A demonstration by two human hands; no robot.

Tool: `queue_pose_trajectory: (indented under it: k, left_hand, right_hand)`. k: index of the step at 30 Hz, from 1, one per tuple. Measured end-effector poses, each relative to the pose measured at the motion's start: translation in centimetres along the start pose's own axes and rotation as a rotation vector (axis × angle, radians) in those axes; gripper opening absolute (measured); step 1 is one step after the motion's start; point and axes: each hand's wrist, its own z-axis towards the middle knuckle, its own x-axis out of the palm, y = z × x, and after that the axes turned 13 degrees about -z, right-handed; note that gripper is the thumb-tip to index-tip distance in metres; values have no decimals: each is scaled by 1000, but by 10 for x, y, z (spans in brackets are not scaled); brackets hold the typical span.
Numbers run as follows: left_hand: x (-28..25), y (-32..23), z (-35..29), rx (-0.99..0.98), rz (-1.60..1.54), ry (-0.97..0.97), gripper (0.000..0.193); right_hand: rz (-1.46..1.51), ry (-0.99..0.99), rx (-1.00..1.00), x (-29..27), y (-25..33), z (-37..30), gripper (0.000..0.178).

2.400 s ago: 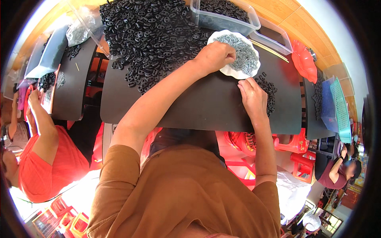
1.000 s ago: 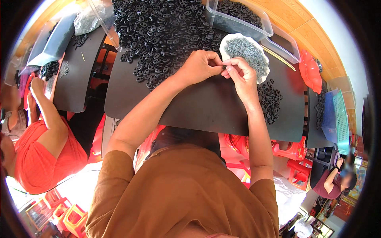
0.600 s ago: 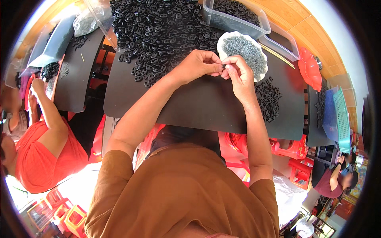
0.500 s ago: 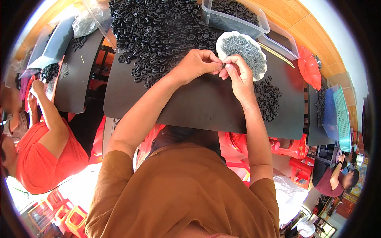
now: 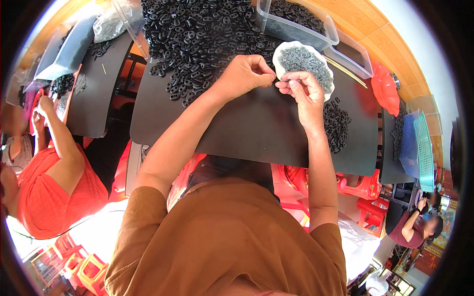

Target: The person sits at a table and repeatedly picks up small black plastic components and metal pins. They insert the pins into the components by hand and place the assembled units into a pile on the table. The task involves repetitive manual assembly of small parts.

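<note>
At the near left of a white scalloped dish (image 5: pixel 277 59) of small grey pieces (image 5: pixel 307 64), your right hand (image 5: pixel 306 96) pinches a small black piece (image 5: pixel 286 80); your left hand's (image 5: pixel 242 76) fingertips press together just beside it, any contents impossible to tell. Two-holed black pieces (image 5: pixel 207 44) heap left of the dish.

Yellow sticks (image 5: pixel 348 73) lie beside a clear tray (image 5: pixel 352 64), near a red dish (image 5: pixel 385 89). A teal basket (image 5: pixel 425 153) stands against a blue bin (image 5: pixel 409 145). At left, 1 person in red (image 5: pixel 61 195); below, red stools (image 5: pixel 93 271).
</note>
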Motion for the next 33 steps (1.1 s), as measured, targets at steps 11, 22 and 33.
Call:
queue_pose_trajectory:
  k: [11,22,33]
  left_hand:
    - [1,3,0,82,-14,41,6]
    - [3,4,-2,-12,29,58,10]
    - [4,-2,-4,-22,56,82,13]
  right_hand:
    - [19,61,47,5,-4,-1,9]
    - [-151,-58,50,11,-9,-2,15]
    - [-100,-61,77,2,-4,-2,11]
